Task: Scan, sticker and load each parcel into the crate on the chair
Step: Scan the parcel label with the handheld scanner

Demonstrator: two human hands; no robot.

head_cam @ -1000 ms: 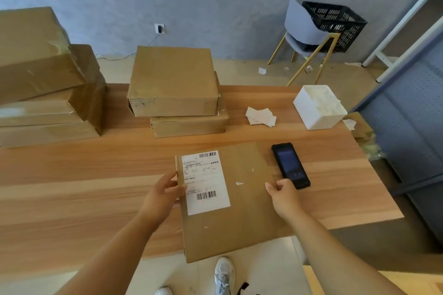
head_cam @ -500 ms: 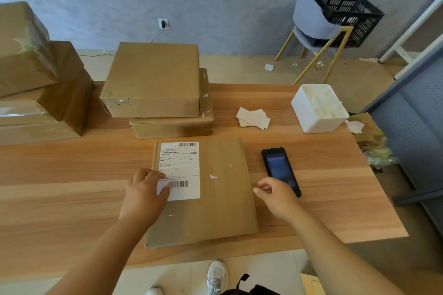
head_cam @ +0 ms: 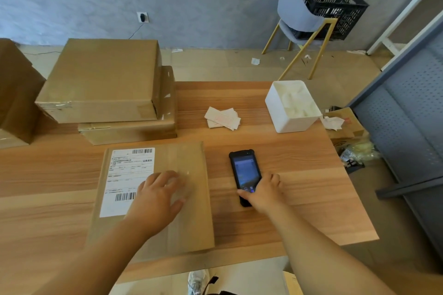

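A flat brown parcel (head_cam: pixel 189 227) lies on the wooden table (head_cam: pixel 299 158) in front of me, its white shipping label (head_cam: pixel 127 172) facing up on the left half. My left hand (head_cam: pixel 155 196) rests flat on the parcel, fingers spread, partly covering the label's lower barcode. To the right, a black handheld scanner (head_cam: pixel 244 167) lies on the table with its screen lit. My right hand (head_cam: pixel 263 191) wraps its lower end, thumb on the left edge. The black crate (head_cam: pixel 335 7) sits on a grey chair (head_cam: pixel 297 17) beyond the table's far right corner.
A small pile of white stickers (head_cam: pixel 223 118) and a white bin (head_cam: pixel 287 120) of paper scraps sit at the back right. Two stacked cardboard boxes (head_cam: pixel 103 79) stand behind the parcel, with more boxes (head_cam: pixel 14 91) at far left. A grey metal rack (head_cam: pixel 407 115) stands along the right.
The parcel was pulled fully onto the table and squared up. My left hand slid from its left edge onto its top. My right hand left the parcel's edge and took the scanner's lower end.
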